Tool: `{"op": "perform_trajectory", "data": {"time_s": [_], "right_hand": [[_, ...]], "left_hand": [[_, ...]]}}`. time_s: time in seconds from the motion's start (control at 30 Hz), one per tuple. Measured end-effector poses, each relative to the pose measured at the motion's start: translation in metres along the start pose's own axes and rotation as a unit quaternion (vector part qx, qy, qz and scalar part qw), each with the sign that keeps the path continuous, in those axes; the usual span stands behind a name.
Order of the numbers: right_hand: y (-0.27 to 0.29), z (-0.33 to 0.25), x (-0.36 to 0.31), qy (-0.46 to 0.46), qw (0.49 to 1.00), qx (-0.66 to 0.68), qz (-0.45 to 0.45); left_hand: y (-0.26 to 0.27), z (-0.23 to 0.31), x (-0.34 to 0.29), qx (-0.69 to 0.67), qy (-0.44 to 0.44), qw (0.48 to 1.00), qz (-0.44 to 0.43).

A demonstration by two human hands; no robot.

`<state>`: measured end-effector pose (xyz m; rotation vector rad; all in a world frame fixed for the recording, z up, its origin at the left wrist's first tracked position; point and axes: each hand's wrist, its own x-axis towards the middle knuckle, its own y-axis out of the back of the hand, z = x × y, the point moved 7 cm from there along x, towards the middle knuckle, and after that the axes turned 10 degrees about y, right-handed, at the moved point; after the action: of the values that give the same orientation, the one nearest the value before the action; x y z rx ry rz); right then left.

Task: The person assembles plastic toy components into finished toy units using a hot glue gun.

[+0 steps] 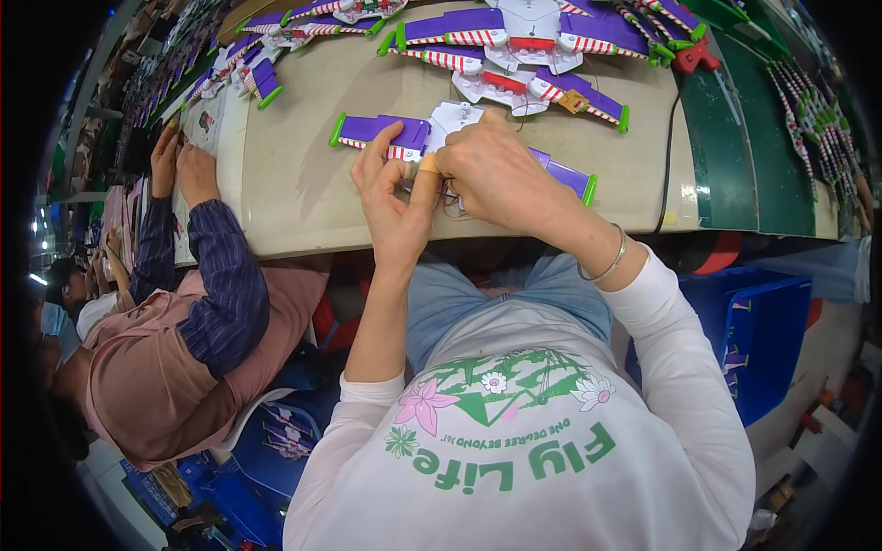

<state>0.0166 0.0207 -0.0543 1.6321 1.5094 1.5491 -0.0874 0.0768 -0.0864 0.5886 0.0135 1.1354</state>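
Observation:
On the table before me lies a toy wing piece with a white middle [455, 117], purple panels, red-and-white striped edges and bright green tips. My left hand [395, 188] grips its near edge left of the middle, thumb and fingers bent around it; a tan wrap [425, 176] covers one digit. My right hand [501, 174] is closed in a pinch over the middle, and its fingers hide what they hold. Thin dark wires [448, 195] hang out beneath the fingers. The right purple panel [565, 174] shows past my right hand.
Several similar wing pieces [528, 46] are stacked at the table's far side, with more [266, 55] far left. A red clamp-like object [695, 57] and a black cable [669, 156] lie right. A co-worker's hands [188, 170] rest at left. A blue bin [767, 340] stands lower right.

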Motion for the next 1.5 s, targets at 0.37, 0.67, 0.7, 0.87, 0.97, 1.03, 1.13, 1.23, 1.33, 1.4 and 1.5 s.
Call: {"op": "perform_trajectory", "data": {"time_s": [0.37,0.67,0.7,0.87,0.97,1.03,1.13,1.23,1.33,1.4,1.5], "right_hand": [[0.008,0.007,-0.013,-0.075,0.963,0.253,-0.054],[0.073,0.106,-0.113,-0.249,0.962,-0.075,0.078],[0.068,0.103,-0.11,-0.224,0.967,-0.093,0.075],[0.051,0.11,-0.091,-0.173,0.973,-0.118,0.093],[0.049,0.111,-0.088,-0.206,0.97,-0.091,0.089],[0.043,0.109,-0.089,-0.184,0.977,-0.063,0.085],[0.041,0.106,-0.094,-0.219,0.965,0.136,0.048],[0.03,0.063,-0.086,-0.345,0.709,0.615,-0.019],[0.023,0.052,-0.086,-0.293,0.763,0.576,-0.03],[0.018,0.054,-0.084,-0.17,0.935,0.311,0.0],[0.038,0.031,-0.072,-0.108,0.991,0.057,0.057]], "left_hand": [[0.023,-0.003,0.025,0.083,-0.036,0.996,-0.025],[0.045,0.003,0.025,0.287,-0.24,0.911,-0.172],[0.049,0.0,0.018,0.294,-0.224,0.912,-0.178],[0.08,-0.008,0.0,0.184,-0.159,0.96,-0.141],[0.108,-0.038,-0.011,0.093,-0.089,0.991,-0.038],[0.125,-0.062,-0.012,0.011,0.025,0.998,0.063],[0.144,-0.069,0.008,0.053,0.137,0.962,0.23],[0.171,-0.095,0.027,0.179,0.108,0.911,0.355],[0.183,-0.121,0.058,0.271,0.19,0.89,0.314],[0.193,-0.135,0.066,0.324,0.194,0.867,0.325],[0.206,-0.15,0.074,0.357,0.183,0.865,0.3]]}}
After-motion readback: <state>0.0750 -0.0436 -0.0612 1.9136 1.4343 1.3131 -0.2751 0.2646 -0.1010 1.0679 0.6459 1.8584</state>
